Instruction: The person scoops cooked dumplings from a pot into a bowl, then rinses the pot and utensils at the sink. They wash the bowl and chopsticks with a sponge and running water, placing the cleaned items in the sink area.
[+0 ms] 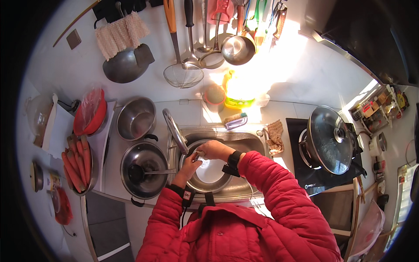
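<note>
Both my hands meet over a round metal basin [226, 183] set in the stainless steel sink [252, 150]. Between the fingertips of my left hand [187, 168] and my right hand [214, 150] is a small item [198, 157], mostly covered by the fingers, too small to name. Bright light falls on the pale inside of the basin beneath them. The curved metal faucet [175, 131] rises just beyond my left hand, its spout end close to the basin's rim.
Left of the sink are a wok [126, 170] with a ladle [136, 173], a steel bowl [136, 114] and carrots [78, 160]. A scrub brush [236, 120] and cloth [275, 136] lie by the sink. A lidded pan [330, 140] sits on the cooktop [296, 131]. Utensils hang above.
</note>
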`<state>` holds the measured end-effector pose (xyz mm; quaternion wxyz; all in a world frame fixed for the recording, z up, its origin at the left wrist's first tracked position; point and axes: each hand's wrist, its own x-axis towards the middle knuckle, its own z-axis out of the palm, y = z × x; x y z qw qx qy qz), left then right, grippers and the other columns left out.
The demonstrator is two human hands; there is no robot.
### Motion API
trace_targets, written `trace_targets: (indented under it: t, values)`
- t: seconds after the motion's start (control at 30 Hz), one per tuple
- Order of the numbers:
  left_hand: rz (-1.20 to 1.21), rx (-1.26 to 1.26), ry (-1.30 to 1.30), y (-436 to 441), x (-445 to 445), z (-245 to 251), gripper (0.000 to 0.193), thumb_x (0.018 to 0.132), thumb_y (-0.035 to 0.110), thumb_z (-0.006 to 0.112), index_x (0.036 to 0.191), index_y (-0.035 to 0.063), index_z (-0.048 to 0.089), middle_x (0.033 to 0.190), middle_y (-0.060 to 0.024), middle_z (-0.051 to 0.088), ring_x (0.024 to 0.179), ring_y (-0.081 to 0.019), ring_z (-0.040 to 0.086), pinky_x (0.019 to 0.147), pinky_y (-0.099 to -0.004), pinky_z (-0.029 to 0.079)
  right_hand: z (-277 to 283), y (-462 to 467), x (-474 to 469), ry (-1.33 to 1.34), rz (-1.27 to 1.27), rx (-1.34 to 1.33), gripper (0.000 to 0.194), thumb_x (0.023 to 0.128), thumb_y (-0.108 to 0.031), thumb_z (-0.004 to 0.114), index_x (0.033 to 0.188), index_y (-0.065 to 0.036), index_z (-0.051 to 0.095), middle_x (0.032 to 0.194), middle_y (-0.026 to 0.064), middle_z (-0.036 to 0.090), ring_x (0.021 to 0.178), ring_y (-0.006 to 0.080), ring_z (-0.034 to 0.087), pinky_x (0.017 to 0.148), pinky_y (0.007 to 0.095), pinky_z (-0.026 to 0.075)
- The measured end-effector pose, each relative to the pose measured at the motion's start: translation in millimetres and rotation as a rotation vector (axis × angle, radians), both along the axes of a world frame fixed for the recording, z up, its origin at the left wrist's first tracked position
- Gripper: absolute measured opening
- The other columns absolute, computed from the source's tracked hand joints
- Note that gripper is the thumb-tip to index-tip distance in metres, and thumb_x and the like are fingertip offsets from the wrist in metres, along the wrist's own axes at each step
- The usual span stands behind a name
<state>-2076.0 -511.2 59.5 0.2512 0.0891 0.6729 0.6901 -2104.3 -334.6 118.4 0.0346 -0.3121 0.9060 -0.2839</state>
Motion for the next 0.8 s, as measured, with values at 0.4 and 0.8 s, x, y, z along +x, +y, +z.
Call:
trace_targets:
  t: [0.4, 0.8]
  values:
    - [0.234, 0.369, -0.191, -6, 19, 42, 0.038, 0.080, 0.010, 0.055, 0.116, 0.0039, 0.044, 0.104, -0.0067, 0.055, 0.094, -0.0152, 0.055, 0.082, -0.0291, 0.044, -59, -5, 64, -0.789, -0.734, -1.219, 0.028, 0.074, 0.001, 0.055, 0.102, 0.001, 0.058, 0.090, 0.0065, 0.062, 0.082, 0.0174, 0.059, 0.076, 0.0297, 0.047]
    - [0.204, 0.346, -0.226, 1, 7, 30, 0.041, 0.078, 0.007, 0.052, 0.118, 0.0021, 0.045, 0.105, -0.0079, 0.055, 0.093, -0.0152, 0.054, 0.082, -0.0287, 0.043, -22, 23, 29, -0.696, -0.574, -0.650, 0.007, 0.079, -0.003, 0.049, 0.080, -0.003, 0.056, 0.062, 0.0044, 0.059, 0.060, 0.0148, 0.057, 0.057, 0.0285, 0.047]
